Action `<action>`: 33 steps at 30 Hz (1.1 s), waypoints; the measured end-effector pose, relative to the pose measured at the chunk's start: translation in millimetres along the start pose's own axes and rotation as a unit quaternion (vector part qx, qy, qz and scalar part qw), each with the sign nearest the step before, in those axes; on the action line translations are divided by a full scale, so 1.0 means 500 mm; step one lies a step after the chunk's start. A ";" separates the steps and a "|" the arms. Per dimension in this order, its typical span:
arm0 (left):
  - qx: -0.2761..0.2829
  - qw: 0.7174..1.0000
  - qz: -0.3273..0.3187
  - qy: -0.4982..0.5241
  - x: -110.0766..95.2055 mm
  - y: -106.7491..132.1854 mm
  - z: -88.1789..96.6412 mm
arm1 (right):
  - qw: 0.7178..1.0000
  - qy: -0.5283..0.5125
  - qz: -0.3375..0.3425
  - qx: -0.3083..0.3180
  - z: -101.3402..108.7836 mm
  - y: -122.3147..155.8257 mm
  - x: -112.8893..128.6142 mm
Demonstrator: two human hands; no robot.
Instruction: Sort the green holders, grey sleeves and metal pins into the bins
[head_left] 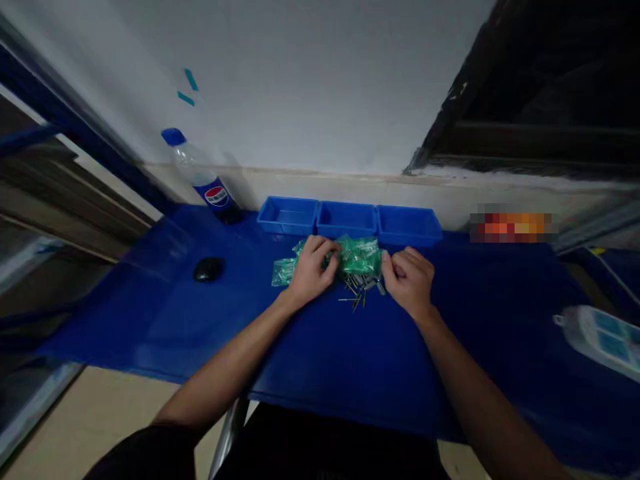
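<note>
Between my two hands lies a crinkled green-tinted clear plastic bag point(361, 257). My left hand point(314, 268) is closed with its fingertips on the bag's left side. At the opposite end, my right hand point(411, 277) pinches the bag's right edge between thumb and curled fingers. Several small metal pins point(356, 288), rivet-like in shape, are spread on the blue table below the bag. A second piece of green plastic bag point(283, 272) shows to the left of my left hand, partly hidden by it.
Three blue trays point(289, 230) stand in a row against the wall. A Pepsi bottle point(213, 190) is at the back left, with a black computer mouse point(208, 269) before it. On the blue table point(350, 360), a grey-white case point(600, 337) sits far right; a blurred red-orange item point(515, 228) is behind.
</note>
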State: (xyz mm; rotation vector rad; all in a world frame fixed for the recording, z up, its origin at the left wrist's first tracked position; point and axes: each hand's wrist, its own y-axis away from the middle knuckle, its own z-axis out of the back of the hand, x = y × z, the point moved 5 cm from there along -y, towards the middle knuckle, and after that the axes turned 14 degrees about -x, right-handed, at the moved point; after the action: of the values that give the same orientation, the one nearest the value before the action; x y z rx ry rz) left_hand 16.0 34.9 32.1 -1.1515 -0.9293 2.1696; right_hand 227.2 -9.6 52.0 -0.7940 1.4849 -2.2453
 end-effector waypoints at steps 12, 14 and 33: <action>0.039 0.999 -0.005 0.026 -0.012 0.005 -0.003 | 0.999 0.006 -0.043 0.024 -0.005 0.011 -0.016; 0.039 0.999 -0.005 0.028 -0.012 0.005 -0.003 | 0.998 0.008 -0.052 0.031 -0.007 0.013 -0.018; 0.032 0.999 -0.005 0.039 -0.021 0.002 0.002 | 0.996 0.020 -0.080 0.025 -0.003 0.019 -0.036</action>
State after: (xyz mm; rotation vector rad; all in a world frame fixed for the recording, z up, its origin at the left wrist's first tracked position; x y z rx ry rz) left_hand 20.0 26.6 37.0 -1.1903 -0.8247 2.1144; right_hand 239.9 -2.4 38.0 -0.8853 1.4231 -2.4185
